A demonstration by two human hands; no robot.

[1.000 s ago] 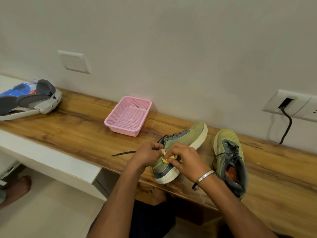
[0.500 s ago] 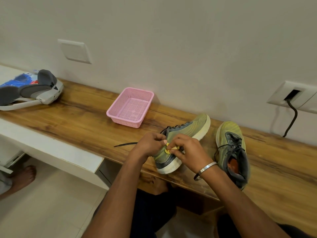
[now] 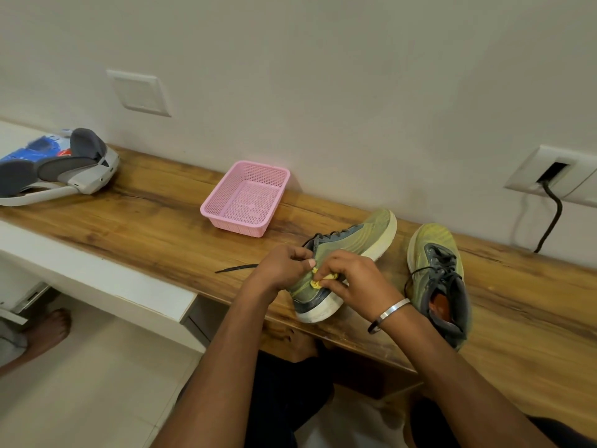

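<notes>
A green running shoe (image 3: 355,234) lies tipped on its side on the wooden shelf (image 3: 145,227), heel toward me. My left hand (image 3: 284,265) grips its heel collar with curled fingers. My right hand (image 3: 352,279), a metal bangle on its wrist, pinches a small yellow thing (image 3: 321,281) against the shoe's side; I cannot tell what it is. A black lace (image 3: 235,269) trails out to the left from under my left hand. The second green shoe (image 3: 436,270) stands upright just to the right, laces loose.
An empty pink mesh basket (image 3: 247,198) sits against the wall behind the shoes. A grey headset (image 3: 64,169) lies at the shelf's far left. A black cable (image 3: 552,218) hangs from a wall socket at right. A person's bare foot (image 3: 45,334) is on the floor, lower left.
Both hands stay at the shoe's heel, fingers shifting slightly around the yellow thing. The view has tilted a little; the shoes, basket and headset have not moved.
</notes>
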